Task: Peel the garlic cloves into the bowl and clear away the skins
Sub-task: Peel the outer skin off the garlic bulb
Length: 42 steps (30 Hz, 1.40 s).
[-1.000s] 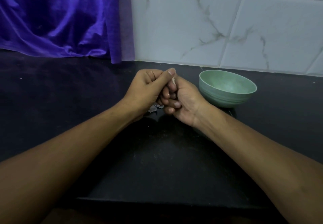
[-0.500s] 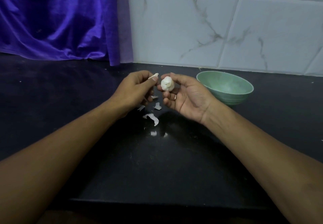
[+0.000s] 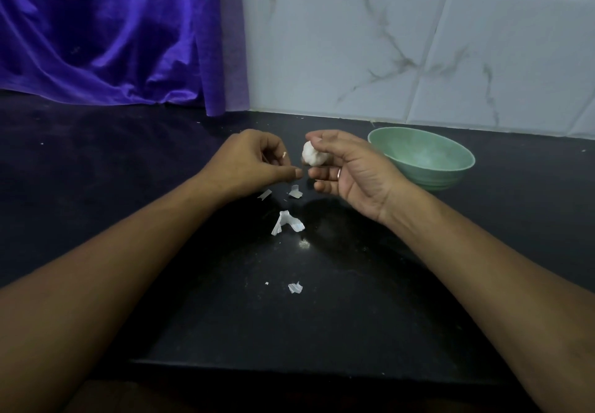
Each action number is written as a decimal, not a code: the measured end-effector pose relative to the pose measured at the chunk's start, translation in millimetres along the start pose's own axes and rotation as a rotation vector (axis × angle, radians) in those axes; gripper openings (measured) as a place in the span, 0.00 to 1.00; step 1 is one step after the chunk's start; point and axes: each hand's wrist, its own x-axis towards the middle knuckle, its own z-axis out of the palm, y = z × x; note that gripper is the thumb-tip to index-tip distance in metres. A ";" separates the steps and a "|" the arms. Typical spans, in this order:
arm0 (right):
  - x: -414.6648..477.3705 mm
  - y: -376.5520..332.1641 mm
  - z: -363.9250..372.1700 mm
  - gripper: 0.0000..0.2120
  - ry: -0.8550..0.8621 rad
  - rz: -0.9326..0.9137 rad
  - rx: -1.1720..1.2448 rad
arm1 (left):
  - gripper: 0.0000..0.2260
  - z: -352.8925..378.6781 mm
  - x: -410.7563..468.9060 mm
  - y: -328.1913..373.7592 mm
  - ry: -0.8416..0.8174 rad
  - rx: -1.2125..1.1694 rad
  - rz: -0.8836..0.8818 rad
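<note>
Garlic (image 3: pixel 314 155) comes to one pale head, held above the black counter (image 3: pixel 225 316) just left of the single green bowl (image 3: pixel 434 176), which stands near the tiled wall (image 3: pixel 354 42). Skins (image 3: pixel 286 222) on the counter number four clear scraps: two small ones under the hands, a larger curled one nearer the camera, and one more closer still, with a few crumbs beside them. The right hand (image 3: pixel 351 171) is turned palm-up, thumb on top and fingers curled beneath, gripping the garlic. The left hand (image 3: pixel 254 164) hovers just beside it, fingers curled in and thumb reaching toward the garlic; a tiny pale scrap (image 3: pixel 284 155) sits at its fingertips, but whether it is pinched or merely stuck there is hard to tell. Both forearms run out of view at the bottom. A purple cloth (image 3: pixel 112 32) hangs at the back left, cut off by the edge. The bowl's inside looks blurred, so its contents cannot be made out
</note>
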 end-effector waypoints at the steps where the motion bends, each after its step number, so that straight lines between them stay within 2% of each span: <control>1: 0.7 0.3 -0.7 0.09 -0.003 -0.003 0.004 | 0.10 0.1 0.3 -0.3 -0.007 -0.017 0.005; 5: 2.2 0.8 -1.9 0.12 -0.037 0.020 0.055 | 0.03 -0.4 1.7 -2.4 -0.031 -0.092 0.047; 10: 1.0 3.7 -1.3 0.18 -0.055 -0.014 -0.037 | 0.08 1.3 1.2 0.5 0.013 -0.233 0.060; 15: -1.1 1.9 -3.4 0.16 -0.023 -0.099 -0.149 | 0.10 2.8 -0.3 1.6 -0.008 -0.357 0.078; 20: -2.3 4.0 -5.7 0.09 -0.048 -0.167 -0.227 | 0.08 4.1 -0.3 3.2 -0.025 -0.541 0.054; 27: -3.0 6.4 -4.3 0.09 -0.096 -0.138 -0.140 | 0.08 6.2 0.1 2.1 0.062 -0.590 0.037; 32: -0.8 8.7 -3.5 0.14 -0.111 -0.163 -0.181 | 0.08 7.7 2.5 2.5 0.115 -0.659 -0.013; 37: 1.4 9.6 -7.8 0.10 -0.116 -0.176 -0.184 | 0.09 4.7 2.8 1.0 0.061 -0.677 0.010; 42: 1.7 9.7 -10.8 0.13 -0.167 -0.147 -0.159 | 0.11 4.5 -0.9 7.4 0.011 -0.663 0.055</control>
